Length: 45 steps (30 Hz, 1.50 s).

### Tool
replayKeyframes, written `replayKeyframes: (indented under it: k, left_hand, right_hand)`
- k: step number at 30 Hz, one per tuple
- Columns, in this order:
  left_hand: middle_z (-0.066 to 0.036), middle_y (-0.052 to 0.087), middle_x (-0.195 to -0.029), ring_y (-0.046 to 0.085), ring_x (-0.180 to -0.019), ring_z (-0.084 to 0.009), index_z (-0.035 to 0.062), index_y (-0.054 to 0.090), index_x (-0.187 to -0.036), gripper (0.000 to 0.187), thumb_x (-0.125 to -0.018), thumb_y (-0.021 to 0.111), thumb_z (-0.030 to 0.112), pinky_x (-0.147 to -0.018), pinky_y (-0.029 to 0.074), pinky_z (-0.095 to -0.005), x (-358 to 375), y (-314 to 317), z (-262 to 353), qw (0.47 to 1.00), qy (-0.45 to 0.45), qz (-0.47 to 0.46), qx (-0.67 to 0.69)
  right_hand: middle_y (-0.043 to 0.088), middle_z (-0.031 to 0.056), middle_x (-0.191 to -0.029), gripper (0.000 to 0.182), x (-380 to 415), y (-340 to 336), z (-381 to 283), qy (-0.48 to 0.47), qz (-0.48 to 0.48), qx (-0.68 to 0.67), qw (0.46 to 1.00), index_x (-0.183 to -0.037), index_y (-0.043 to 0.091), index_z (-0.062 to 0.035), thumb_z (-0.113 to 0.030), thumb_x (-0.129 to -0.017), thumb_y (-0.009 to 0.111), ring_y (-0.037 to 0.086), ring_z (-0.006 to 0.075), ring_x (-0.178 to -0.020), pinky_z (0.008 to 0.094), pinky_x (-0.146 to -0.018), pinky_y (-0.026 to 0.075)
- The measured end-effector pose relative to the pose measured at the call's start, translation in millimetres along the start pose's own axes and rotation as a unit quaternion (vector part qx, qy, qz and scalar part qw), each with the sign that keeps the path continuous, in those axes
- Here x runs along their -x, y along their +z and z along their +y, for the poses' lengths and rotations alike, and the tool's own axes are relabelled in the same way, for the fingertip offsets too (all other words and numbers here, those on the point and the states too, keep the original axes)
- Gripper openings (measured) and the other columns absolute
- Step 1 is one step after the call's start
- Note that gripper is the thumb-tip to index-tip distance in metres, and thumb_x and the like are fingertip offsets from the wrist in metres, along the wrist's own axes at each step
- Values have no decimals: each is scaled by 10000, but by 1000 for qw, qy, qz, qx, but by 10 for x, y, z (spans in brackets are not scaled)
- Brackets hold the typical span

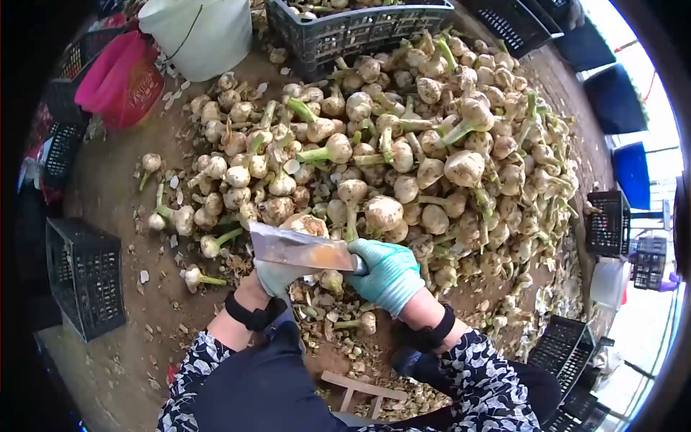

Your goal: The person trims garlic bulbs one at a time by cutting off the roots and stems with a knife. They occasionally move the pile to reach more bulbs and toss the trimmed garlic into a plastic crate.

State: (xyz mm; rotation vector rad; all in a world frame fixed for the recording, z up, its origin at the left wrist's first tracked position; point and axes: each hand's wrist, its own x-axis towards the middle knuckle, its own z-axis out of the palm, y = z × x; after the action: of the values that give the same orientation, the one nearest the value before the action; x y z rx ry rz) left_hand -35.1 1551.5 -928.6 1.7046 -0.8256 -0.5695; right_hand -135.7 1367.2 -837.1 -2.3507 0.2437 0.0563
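Note:
My right hand (387,275), in a pale green glove, is closed round the handle of a broad-bladed knife (299,248). The blade points left and lies across the front of my left hand (279,277), also gloved. Just above the blade a garlic bulb (308,225) shows at my left hand, its cut-looking brown side up. The left fingers are mostly hidden behind the blade, so their hold on the bulb cannot be made out. Ahead of both hands spreads a big heap of garlic bulbs (432,169), many with green stems.
A white bucket (198,39) and a pink bucket (122,79) stand at the upper left. Black crates are at the left (86,277), top (360,32) and lower right (563,351). Below my hands are trimmings and a wooden stool (363,387).

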Motion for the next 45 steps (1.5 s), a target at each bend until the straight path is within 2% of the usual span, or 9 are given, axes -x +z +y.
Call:
replayKeyframes:
  k: [9, 11, 12, 26, 32, 33, 34, 43, 45]
  left_hand:
    - [-161, 443, -1335, 497, -1154, -222, 1, 329, -1350, 575, -958, 402, 415, -1014, 384, -357, 673, -139, -603, 948, -112, -94, 283]
    - [-136, 436, -1355, 475, -1186, -218, 6, 307, -1371, 582, -974, 356, 429, -1055, 335, -346, 818, -87, -801, 604, -169, 26, 778]
    - [-134, 439, -1351, 477, -1181, -218, 8, 313, -1367, 581, -971, 360, 431, -1053, 336, -344, 914, -147, -780, 594, -171, 54, 784]
    - [-110, 485, -1285, 506, -1119, -208, 38, 395, -1316, 565, -933, 415, 453, -1021, 353, -319, 1807, -1005, 315, 702, -260, 113, 653]
    - [-78, 591, -1095, 577, -958, -184, 36, 527, -1169, 523, -833, 584, 432, -918, 435, -313, 1625, -1057, 311, 491, -287, 70, 820]
    - [-43, 611, -969, 592, -873, -158, 42, 569, -1057, 448, -736, 683, 332, -828, 469, -306, 1462, -1138, 550, 818, -168, -19, 550]
    - [-7, 631, -844, 608, -787, -131, 47, 610, -945, 397, -639, 783, 232, -738, 504, -299, 1295, -1223, 791, 986, -47, 1, 161]
    - [-30, 609, -880, 592, -751, -141, 39, 547, -1066, 446, -691, 778, 106, -680, 517, -279, 1048, -1023, 381, 882, -183, 231, 367]
    - [-64, 599, -866, 589, -707, -217, 41, 550, -1058, 383, -888, 529, 384, -652, 506, -341, 893, -1103, 349, 684, -145, 206, 685]
  right_hand:
    - [625, 147, -723, 131, -73, -20, -433, -18, -133, 74, 988, -830, 593, -101, -197, -744, 615, 619, 350, -709, 435, -628, 488]
    - [623, 152, -713, 129, -98, 102, -414, -38, -135, 69, 988, -827, 594, -103, -201, -744, 610, 618, 359, -702, 444, -626, 488]
    - [610, 148, -687, 121, -105, 156, -428, -61, -130, 68, 987, -814, 599, -104, -198, -739, 615, 607, 363, -672, 445, -598, 479]
    - [555, 112, -654, 91, -129, 786, -1046, -230, -90, 2, 969, -742, 528, -103, -113, -682, 596, 569, 347, -624, 437, -542, 445]
    - [563, 109, -636, 35, -377, 1050, -829, -209, -88, 39, 973, -727, 541, -101, -113, -727, 574, 576, 341, -621, 410, -530, 457]
    - [595, 119, -657, 66, -488, 1192, -452, -88, -138, 75, 984, -764, 592, -90, -155, -760, 604, 593, 320, -604, 378, -523, 475]
    - [647, 123, -752, 121, -708, 1182, -139, 94, -225, 47, 969, -862, 607, -102, -200, -795, 582, 632, 309, -677, 387, -601, 512]
    - [665, 77, -715, 211, -301, 1114, -629, 53, -100, -226, 968, -924, 650, -62, -174, -759, 718, 614, 112, -626, 271, -598, 508]
    - [649, 73, -677, 192, -233, 1117, -797, 76, -90, -268, 956, -898, 642, -62, -182, -765, 711, 613, 118, -620, 274, -592, 511]
